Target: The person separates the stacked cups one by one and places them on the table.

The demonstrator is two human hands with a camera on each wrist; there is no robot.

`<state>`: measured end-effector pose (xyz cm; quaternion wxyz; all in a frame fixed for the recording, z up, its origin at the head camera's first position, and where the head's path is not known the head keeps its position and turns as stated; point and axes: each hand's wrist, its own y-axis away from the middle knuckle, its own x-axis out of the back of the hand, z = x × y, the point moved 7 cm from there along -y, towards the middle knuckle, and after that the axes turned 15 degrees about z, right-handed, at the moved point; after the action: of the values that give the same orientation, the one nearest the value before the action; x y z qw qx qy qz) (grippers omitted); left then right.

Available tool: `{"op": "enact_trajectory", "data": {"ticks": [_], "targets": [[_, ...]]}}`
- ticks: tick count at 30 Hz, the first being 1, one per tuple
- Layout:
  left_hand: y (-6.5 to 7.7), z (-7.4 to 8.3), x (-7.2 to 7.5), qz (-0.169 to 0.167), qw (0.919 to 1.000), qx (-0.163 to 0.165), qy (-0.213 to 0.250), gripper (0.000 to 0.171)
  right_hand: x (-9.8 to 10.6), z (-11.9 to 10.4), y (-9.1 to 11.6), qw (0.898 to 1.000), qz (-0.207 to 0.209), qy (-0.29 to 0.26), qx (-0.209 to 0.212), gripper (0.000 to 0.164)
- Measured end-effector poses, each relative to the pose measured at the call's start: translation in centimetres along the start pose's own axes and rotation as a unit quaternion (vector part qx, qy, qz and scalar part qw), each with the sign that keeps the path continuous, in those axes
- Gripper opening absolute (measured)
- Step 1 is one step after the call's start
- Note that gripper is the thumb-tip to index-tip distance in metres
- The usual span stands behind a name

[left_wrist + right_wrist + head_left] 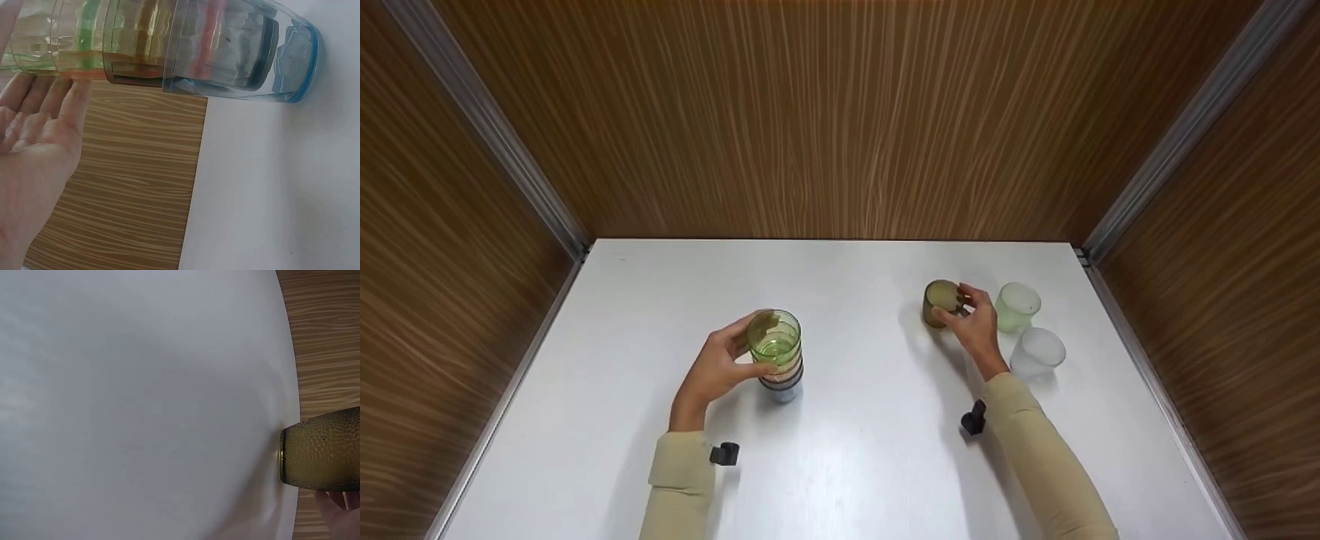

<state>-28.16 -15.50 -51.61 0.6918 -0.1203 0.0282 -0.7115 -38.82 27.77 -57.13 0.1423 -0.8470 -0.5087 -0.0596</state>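
The right hand (979, 328) grips an upright, pebbled, olive-brown see-through tumbler (939, 298), well to the right of the upright stack of smooth, clear tinted tumblers (784, 351) clasped by the left hand (718, 369).

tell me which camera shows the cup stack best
The left wrist view: it shows the cup stack side-on and close, its coloured layers distinct, though the frame crops its upper end. The head view shows it smaller, from above, partly covered by the left hand. The right wrist view misses it.
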Motion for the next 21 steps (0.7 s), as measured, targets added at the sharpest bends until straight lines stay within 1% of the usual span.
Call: {"op": "enact_trajectory", "data": {"ticks": [6,15,21], "targets": [[0.28,-0.11,0.03,0.001,1.0,0.007,-0.004,0.09,-0.16,0.02,-0.06,1.0,0.005,-0.007,-0.011,0.071],[0.25,-0.01,-0.16,0.005,0.9999,0.007,-0.005,0.089,-0.03,-0.06,-0.12,1.0,-0.008,0.012,-0.011,0.074],[0.06,-0.04,-0.27,0.004,1.0,0.004,-0.007,0.09,0.1,-0.06,-0.08,0.999,-0.015,0.04,-0.011,0.076]]}}
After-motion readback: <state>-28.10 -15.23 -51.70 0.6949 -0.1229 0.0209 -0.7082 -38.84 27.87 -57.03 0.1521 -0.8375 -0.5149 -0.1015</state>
